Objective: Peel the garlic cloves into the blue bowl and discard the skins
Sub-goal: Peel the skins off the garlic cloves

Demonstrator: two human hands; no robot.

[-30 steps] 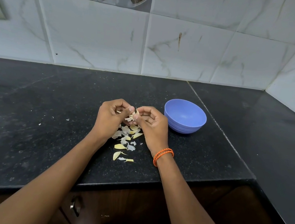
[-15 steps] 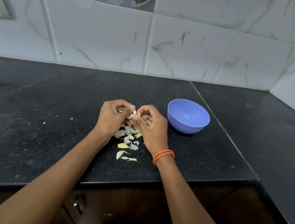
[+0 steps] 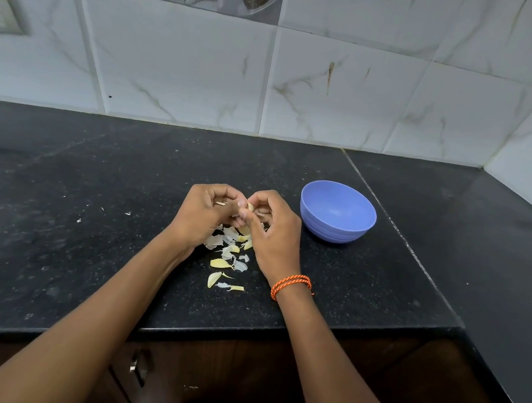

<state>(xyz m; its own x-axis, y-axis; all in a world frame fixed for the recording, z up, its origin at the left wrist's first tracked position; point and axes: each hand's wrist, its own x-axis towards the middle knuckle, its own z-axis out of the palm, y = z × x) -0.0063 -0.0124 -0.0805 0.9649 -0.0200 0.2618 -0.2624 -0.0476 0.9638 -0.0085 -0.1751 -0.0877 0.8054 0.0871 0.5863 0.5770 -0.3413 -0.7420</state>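
step: peeling one garlic clove (image 3: 250, 207), skin not fully off as far as I can judge
left hand (image 3: 205, 212): fingers curled, pinching the clove, just left of the blue bowl (image 3: 338, 212)
right hand (image 3: 273, 227): fingers curled on the same clove, thumb working at the skin, between left hand and bowl
clove location: held in the air between both hands, left of the bowl, apart from it
bowl: looks empty; no peeled clove visible inside
skins (image 3: 229, 253): loose pile on the counter (image 3: 90, 214) under and nearer than the hands, left of the bowl; not discarded
done: some skin removed, judging by the pile
left: finish clove, drop in bowl, clear skins
vs earlier: hands, clove and pile in the same spot relative to the bowl; grip nearly unchanged, the view only tilts
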